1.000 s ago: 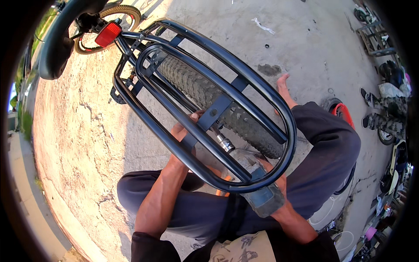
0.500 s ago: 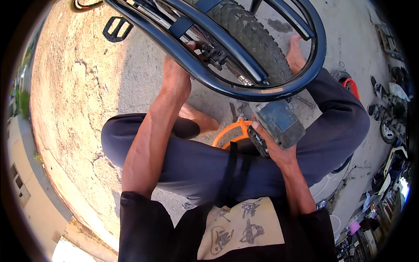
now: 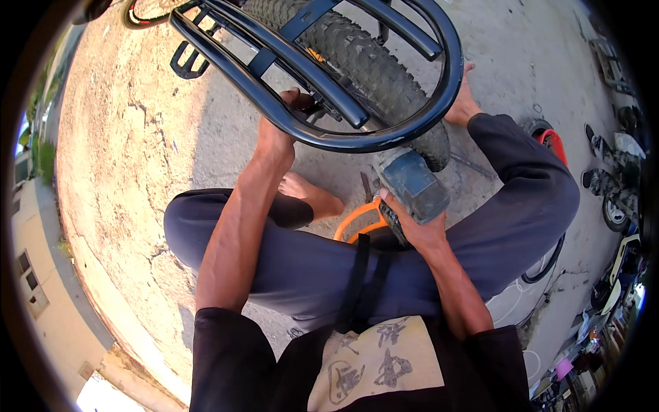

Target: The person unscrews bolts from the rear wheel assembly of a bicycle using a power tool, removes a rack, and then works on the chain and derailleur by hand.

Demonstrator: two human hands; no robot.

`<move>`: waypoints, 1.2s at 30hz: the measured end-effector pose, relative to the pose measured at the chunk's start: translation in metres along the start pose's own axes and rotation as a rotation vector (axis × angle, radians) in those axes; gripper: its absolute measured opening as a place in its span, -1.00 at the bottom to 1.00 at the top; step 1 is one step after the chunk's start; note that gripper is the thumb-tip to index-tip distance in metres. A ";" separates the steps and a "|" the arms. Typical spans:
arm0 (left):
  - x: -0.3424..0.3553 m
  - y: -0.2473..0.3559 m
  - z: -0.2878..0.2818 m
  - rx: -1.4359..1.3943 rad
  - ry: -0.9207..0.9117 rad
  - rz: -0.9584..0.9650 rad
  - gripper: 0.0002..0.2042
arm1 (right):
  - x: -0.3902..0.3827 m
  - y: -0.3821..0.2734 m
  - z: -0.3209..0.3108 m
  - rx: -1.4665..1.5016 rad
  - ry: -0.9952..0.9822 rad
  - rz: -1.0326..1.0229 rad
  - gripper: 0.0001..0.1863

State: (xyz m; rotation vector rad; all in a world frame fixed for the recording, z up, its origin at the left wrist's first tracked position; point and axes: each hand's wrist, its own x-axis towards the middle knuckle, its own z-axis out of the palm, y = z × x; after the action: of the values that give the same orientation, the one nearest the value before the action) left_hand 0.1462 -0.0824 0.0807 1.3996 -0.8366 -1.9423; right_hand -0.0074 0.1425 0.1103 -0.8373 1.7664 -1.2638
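The grip of the right hand [image 3: 423,232] clamps the power tool [image 3: 414,184], right of centre — its long axis slants upper-left beneath the rack [image 3: 340,99]; the left hand's [image 3: 277,134] hold I cannot tell.

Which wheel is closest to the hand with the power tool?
The big knobbly wheel under the black rack, just beyond the power tool in the right hand. The wheel at top left and the wheels at right are farther.
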 end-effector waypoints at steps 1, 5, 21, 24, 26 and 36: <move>0.001 0.000 -0.001 -0.061 -0.065 -0.029 -0.63 | 0.001 0.001 0.001 0.003 0.002 -0.001 -0.71; -0.006 -0.003 0.002 -0.083 -0.085 -0.088 -0.59 | 0.001 0.005 0.003 -0.017 0.057 -0.039 -0.80; 0.025 -0.020 -0.022 -0.187 -0.188 -0.139 -0.71 | 0.002 -0.001 0.008 0.020 0.038 -0.045 -0.82; 0.026 -0.025 -0.024 -0.168 -0.483 0.072 -0.70 | 0.002 0.002 0.006 0.052 0.033 -0.010 -0.82; 0.019 -0.023 -0.015 -0.146 -0.459 0.098 -0.68 | 0.002 0.004 0.004 0.053 0.034 -0.007 -0.82; 0.012 -0.021 -0.013 -0.160 -0.394 0.119 -0.70 | 0.003 0.001 0.006 0.010 0.036 -0.100 -0.81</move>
State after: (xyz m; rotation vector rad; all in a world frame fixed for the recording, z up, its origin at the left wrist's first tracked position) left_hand 0.1533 -0.0810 0.0544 0.8665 -0.8922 -2.1703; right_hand -0.0034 0.1379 0.1072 -0.9121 1.7642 -1.3594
